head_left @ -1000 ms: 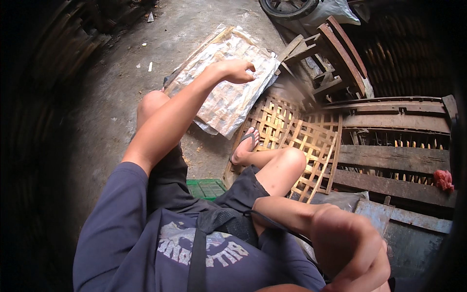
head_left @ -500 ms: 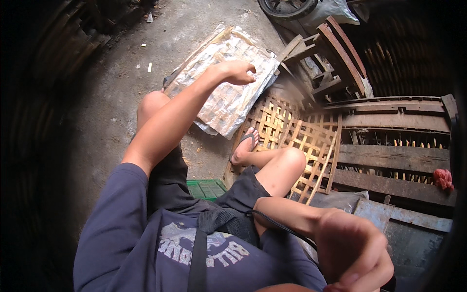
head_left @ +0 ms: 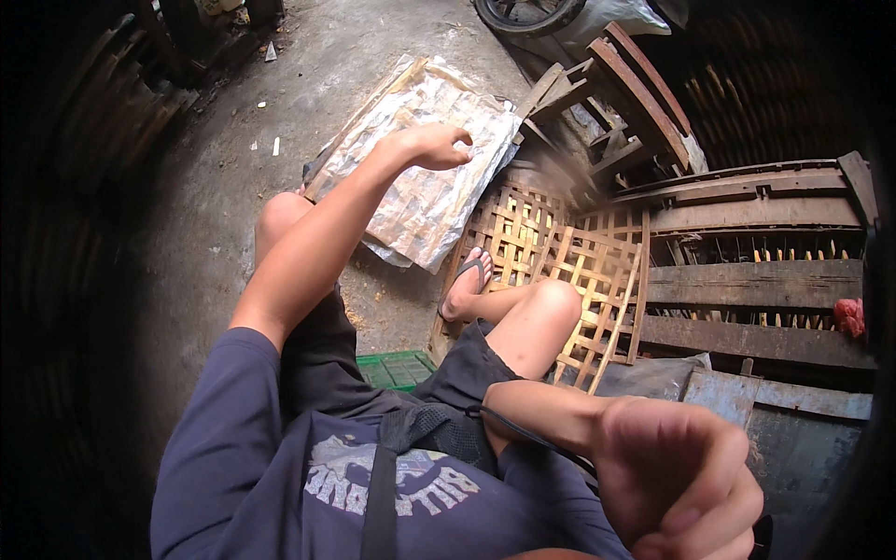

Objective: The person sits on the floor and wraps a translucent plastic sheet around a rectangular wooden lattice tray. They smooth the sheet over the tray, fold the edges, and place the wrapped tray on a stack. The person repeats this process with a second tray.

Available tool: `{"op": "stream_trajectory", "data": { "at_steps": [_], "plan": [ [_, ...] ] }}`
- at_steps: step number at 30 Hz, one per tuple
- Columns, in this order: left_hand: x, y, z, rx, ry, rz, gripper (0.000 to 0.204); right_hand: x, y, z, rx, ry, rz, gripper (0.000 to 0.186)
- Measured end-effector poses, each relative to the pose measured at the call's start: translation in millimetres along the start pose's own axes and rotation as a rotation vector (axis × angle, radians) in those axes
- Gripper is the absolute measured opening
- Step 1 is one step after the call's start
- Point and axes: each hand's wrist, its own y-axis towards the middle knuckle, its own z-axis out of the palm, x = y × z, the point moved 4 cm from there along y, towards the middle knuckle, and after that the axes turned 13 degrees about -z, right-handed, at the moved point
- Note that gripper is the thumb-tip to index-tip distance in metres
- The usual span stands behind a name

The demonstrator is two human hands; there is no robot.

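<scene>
My left arm reaches forward, and my left hand (head_left: 439, 147) hangs above a flat slatted panel covered with crinkled clear plastic sheeting (head_left: 434, 201). Its fingers bend loosely, with a gap between thumb and index finger and nothing visible in it. Whether the hand touches the sheeting I cannot tell. Raised close at the lower right is my right hand (head_left: 677, 476), its fingers curled in toward the palm. What it holds, if anything, is hidden. A dark cord (head_left: 532, 431) runs by the right wrist.
Woven bamboo lattice panels (head_left: 588, 289) lie beside my sandalled foot (head_left: 471, 275). A green plastic crate (head_left: 397, 369) is under me. To the right stand wooden slatted racks (head_left: 756, 299) with a red rag (head_left: 849, 317). A wooden frame (head_left: 644, 103) and a wheel (head_left: 527, 14) are farther off.
The view has shifted slightly, so the panel and racks sit a little more to the left. My right hand has lifted a little, with its fingers still curled. My left hand keeps its pose.
</scene>
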Motion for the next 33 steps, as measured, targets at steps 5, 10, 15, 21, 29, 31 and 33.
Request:
{"op": "stream_trajectory", "data": {
  "at_steps": [5,10,15,21,29,31,33],
  "plan": [
    [3,-2,4,-0.001,0.014,-0.014,0.049,8,-2,-3,-0.048,-0.035,-0.044,0.012],
    [9,-3,0,-0.037,-0.045,-0.007,0.048,11,3,-14,-0.085,-0.081,-0.092,0.008],
    [-50,-20,34,-0.076,-0.416,0.262,0.046,0,20,-73,-0.168,-0.238,-0.085,0.015],
    [-132,-94,142,-0.041,-0.537,0.778,0.041,-79,46,-213,-0.572,-0.370,0.106,0.019],
    [-133,-89,159,-0.176,-0.649,0.652,0.035,-128,-22,-208,-0.139,-0.663,0.446,0.025],
    [-122,-82,159,-0.146,-0.719,0.608,0.037,-141,-79,-201,0.112,-0.585,0.625,0.023],
    [-118,-70,174,-0.050,-0.923,0.429,0.037,-127,-134,-183,0.285,-0.488,0.854,0.025]
  ]
}}
